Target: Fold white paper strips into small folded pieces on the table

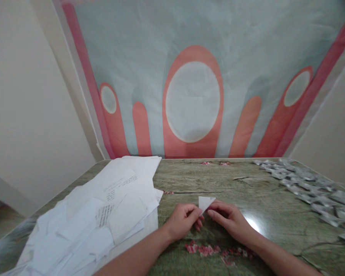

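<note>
A small white folded piece of paper (206,204), triangular in outline, is held up just above the table in front of me. My left hand (185,218) pinches its lower left part between thumb and fingers. My right hand (228,219) is at the paper's right edge, with its fingers curled against the back of it and the thumb close by. Part of the right fingertips is hidden behind the paper.
A spread pile of white paper sheets (126,218), some printed, covers the table's left side. Rows of small folded greyish pieces (310,188) lie along the right. The wood-patterned table (186,176) meets a patterned wall hanging (143,57) at the back.
</note>
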`<state>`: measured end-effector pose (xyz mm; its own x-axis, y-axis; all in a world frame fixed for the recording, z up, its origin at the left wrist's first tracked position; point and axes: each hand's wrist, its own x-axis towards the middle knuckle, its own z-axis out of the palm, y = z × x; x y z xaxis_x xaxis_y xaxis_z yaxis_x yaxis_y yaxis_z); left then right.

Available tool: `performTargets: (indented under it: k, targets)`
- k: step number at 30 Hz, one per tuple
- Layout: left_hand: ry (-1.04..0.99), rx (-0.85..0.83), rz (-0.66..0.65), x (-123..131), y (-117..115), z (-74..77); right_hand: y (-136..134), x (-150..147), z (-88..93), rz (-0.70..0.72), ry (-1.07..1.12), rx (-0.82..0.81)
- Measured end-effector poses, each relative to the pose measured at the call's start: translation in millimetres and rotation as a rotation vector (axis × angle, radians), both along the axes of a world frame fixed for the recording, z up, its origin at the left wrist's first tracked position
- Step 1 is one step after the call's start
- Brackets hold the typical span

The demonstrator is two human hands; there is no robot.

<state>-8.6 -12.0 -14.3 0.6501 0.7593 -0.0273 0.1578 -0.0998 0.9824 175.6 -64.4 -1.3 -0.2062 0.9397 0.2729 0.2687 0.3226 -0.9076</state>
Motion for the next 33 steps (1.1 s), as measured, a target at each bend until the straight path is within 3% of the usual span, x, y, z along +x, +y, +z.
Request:
performTargets:
  k: [6, 17, 23, 28, 33]
  targets:
    - [0.013, 0.0, -0.004, 0, 2, 0.2, 1, 2, -5.8, -0.039, 0.019, -0.041]
    - [0.149, 0.218, -0.076, -2, -4, 5.3, 1, 2, -11.8, -0.052, 0.06, -0.125]
    - [0.174, 0.242, -0.066, -2, -3, 0.9, 4, 0, -16.7, -0.108, 0.049, -0.136]
    - [0.148, 0.447, 0.119, -3, -6, 7.9, 1, -5, -17.4, -0.176, -0.128, -0.017]
    - [0.147, 0.679, 0.054, -2, -13, 16.5, -3, -10, -18.9, -0.229, -0.355, 0.097]
